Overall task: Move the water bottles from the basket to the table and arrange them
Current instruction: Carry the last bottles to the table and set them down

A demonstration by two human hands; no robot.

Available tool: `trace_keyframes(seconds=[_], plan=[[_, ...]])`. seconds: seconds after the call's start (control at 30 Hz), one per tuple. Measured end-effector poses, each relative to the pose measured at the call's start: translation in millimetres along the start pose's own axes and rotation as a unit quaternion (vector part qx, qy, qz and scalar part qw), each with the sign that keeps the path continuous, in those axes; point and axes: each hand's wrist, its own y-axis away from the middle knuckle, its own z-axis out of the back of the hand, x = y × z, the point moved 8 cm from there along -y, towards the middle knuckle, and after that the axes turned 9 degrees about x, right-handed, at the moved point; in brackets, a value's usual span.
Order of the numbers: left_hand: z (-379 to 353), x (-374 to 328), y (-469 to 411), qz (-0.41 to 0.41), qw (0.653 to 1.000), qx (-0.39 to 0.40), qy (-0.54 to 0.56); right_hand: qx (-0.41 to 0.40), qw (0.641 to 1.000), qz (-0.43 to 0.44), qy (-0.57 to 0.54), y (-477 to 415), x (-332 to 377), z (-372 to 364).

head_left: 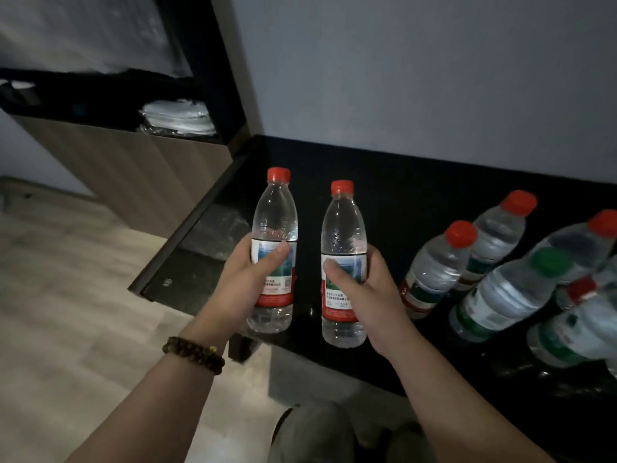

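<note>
My left hand (245,282) grips a clear water bottle with a red cap (274,228) around its white and red label. A second red-capped bottle (343,235) is held the same way by my right hand (370,289). Both bottles are upright over the left part of the black table (400,195); whether their bases touch it I cannot tell. To the right, several more bottles stand grouped on the table, some with red caps (434,272) and one with a green cap (510,289). No basket is in view.
A grey wall rises behind the table. To the left is a lower glossy black shelf (187,262), then a wooden cabinet (127,168) with folded white items in plastic (178,116) in a dark niche. Pale wood floor lies at the lower left.
</note>
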Motion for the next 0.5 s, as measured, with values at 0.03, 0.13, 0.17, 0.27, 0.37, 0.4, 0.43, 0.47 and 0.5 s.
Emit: trace_keyframes(seconds=[0.03,0.13,0.17,0.27,0.37,0.4,0.43,0.47,0.5], plan=[[0.4,9.7,-4.6,-0.019,1.0,-0.008,-0.006,-0.001,1.0,0.015,0.002,-7.5,-8.5,0.1],[0.5,35.0,-16.7,-0.084,0.996,-0.029,-0.008,-0.002,0.998,0.069,0.012,-21.5,-28.6,0.3],[2.4,43.0,-20.1,-0.105,0.994,-0.041,-0.007,-0.004,0.996,0.089,0.018,-24.0,-33.1,0.4],[7.5,64.8,-22.2,-0.152,0.986,-0.063,-0.019,-0.017,0.99,0.14,0.023,-22.4,-44.5,-1.8],[17.5,72.1,-17.6,-0.182,0.98,-0.077,-0.03,-0.021,0.984,0.171,0.039,-17.5,-43.1,-12.5],[21.6,72.6,-15.7,-0.19,0.978,-0.083,-0.035,-0.019,0.983,0.178,0.045,-16.4,-41.8,-17.0],[25.3,71.9,-14.1,-0.199,0.975,-0.089,-0.04,-0.015,0.982,0.183,0.053,-16.9,-40.6,-21.6],[28.2,70.8,-12.9,-0.209,0.972,-0.093,-0.046,-0.011,0.981,0.185,0.063,-18.2,-40.0,-25.7],[30.2,69.5,-12.8,-0.218,0.97,-0.094,-0.054,-0.009,0.98,0.186,0.076,-19.9,-39.7,-28.8]])
